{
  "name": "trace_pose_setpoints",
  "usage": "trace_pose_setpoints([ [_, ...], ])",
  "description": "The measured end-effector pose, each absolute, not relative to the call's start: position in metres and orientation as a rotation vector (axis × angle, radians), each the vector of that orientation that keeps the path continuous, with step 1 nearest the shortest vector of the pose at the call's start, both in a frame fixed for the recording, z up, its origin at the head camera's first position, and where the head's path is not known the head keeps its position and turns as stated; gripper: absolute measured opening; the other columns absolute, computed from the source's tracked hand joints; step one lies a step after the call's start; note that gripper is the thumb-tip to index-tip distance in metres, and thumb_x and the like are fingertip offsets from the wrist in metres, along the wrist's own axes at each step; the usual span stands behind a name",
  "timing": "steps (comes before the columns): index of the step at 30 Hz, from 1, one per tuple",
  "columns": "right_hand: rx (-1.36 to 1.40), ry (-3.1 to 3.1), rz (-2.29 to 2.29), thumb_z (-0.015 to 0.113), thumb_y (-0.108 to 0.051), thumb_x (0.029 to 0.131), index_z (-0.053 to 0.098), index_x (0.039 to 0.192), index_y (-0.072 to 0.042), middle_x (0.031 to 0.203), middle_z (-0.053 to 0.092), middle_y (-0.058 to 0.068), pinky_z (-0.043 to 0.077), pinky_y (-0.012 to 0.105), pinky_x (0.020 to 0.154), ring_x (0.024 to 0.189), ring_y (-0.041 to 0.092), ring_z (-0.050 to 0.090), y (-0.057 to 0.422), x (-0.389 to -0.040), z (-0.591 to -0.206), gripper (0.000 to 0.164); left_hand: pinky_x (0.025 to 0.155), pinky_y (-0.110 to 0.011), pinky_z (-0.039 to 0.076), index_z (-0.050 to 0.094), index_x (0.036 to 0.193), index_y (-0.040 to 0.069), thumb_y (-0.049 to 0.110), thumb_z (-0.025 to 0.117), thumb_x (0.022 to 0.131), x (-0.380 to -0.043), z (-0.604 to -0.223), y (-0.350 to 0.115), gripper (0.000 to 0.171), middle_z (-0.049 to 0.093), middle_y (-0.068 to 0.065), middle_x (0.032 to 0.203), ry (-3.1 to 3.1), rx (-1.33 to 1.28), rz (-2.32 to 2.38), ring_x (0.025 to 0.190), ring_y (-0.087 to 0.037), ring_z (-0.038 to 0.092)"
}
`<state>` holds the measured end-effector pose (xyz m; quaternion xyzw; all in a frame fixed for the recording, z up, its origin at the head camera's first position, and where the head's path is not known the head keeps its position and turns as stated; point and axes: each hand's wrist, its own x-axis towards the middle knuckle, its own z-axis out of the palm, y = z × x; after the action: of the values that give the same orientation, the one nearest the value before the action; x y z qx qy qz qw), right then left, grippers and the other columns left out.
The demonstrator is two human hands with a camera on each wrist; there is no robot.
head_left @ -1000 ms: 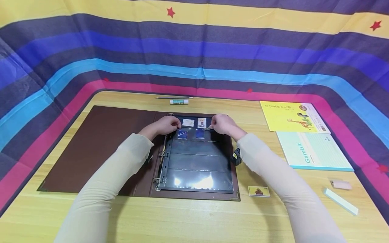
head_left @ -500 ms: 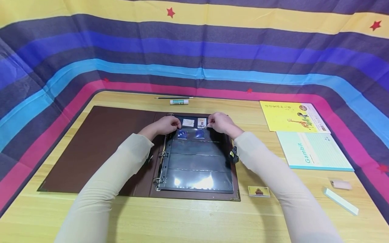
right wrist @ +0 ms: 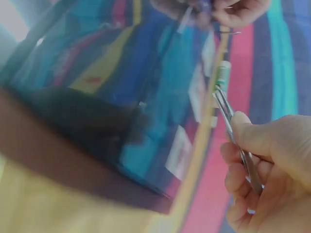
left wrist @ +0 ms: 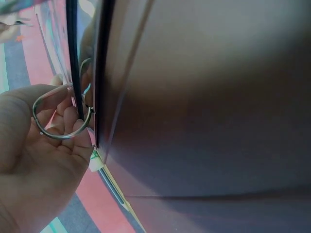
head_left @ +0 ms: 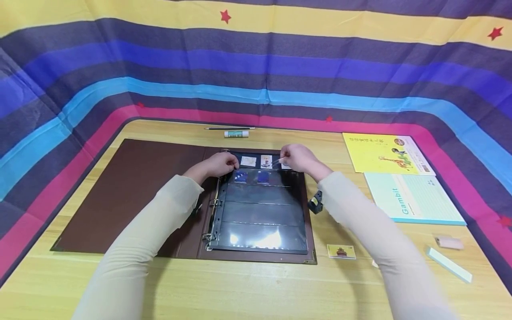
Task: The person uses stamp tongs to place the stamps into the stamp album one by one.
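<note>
A brown ring binder lies open with a black stamp page on its rings. My left hand pinches the page near its upper left, with the ring beside the fingers. My right hand holds metal tweezers, tips pointing left over the top row and no stamp visible between them. In that row are a pale stamp, a stamp with a figure and another stamp, partly under the right hand. Two blue stamps sit in the pocket row below.
Behind the binder lie a glue stick and a pencil. At right are a yellow book, a notebook, an eraser and a pale bar. A yellow stamp lies by the binder's front right corner.
My right hand has shifted slightly left, then right and a little away with the tweezers, uncovering part of the third top-row stamp. The left hand stays in place.
</note>
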<state>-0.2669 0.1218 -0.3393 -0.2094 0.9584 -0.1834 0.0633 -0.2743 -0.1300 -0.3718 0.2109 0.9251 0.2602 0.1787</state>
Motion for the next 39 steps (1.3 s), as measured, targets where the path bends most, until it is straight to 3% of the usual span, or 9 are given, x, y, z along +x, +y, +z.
trace_pose_setpoints([
  [4,-0.740,2.928,-0.633,0.057,-0.018,0.077,0.055,0.078,-0.009,0.078,0.056,0.003,0.038,0.034,0.068,0.072,0.018,0.050,0.145,-0.241,-0.322,0.010,0.059,-0.028,0.038,0.056,0.089,0.006,0.005,0.040,0.083,-0.274,-0.372,-0.129,0.017,0.052,-0.006,0.087,2.626,0.600,0.713,0.065,-0.018,0.045],
  [8,-0.859,2.924,-0.684,0.059,-0.018,0.076,0.054,0.076,-0.011,0.071,0.053,-0.002,0.039,0.030,0.061,0.064,0.014,0.048,0.175,-0.203,-0.315,0.009,0.058,-0.029,0.038,0.056,0.090,0.006,0.006,0.040,0.083,-0.273,-0.372,-0.129,0.017,0.052,-0.007,0.087,2.624,0.595,0.716,0.063,-0.018,0.045],
  [13,-0.946,2.911,-0.647,0.060,-0.015,0.074,0.055,0.075,-0.013,0.066,0.050,-0.008,0.039,0.024,0.055,0.058,0.007,0.044,0.219,-0.156,-0.330,0.006,0.061,-0.029,0.038,0.056,0.089,0.006,0.006,0.041,0.083,-0.273,-0.374,-0.130,0.017,0.052,-0.006,0.087,2.636,0.611,0.717,0.066,-0.018,0.045],
  [21,-0.859,2.848,-0.557,0.061,-0.012,0.073,0.052,0.076,-0.019,0.064,0.045,-0.014,0.036,0.020,0.050,0.055,0.001,0.040,0.270,-0.101,-0.357,0.011,0.062,-0.030,0.038,0.056,0.088,0.006,0.005,0.040,0.083,-0.273,-0.374,-0.129,0.016,0.052,-0.006,0.087,2.633,0.614,0.721,0.069,-0.019,0.045],
  [39,-0.893,2.816,-0.478,0.062,-0.018,0.072,0.046,0.069,-0.025,0.059,0.039,-0.017,0.031,0.018,0.048,0.053,-0.001,0.036,0.290,-0.089,-0.365,0.018,0.061,-0.029,0.038,0.055,0.090,0.006,0.005,0.040,0.083,-0.272,-0.373,-0.130,0.017,0.052,-0.007,0.088,2.624,0.607,0.727,0.068,-0.019,0.045],
])
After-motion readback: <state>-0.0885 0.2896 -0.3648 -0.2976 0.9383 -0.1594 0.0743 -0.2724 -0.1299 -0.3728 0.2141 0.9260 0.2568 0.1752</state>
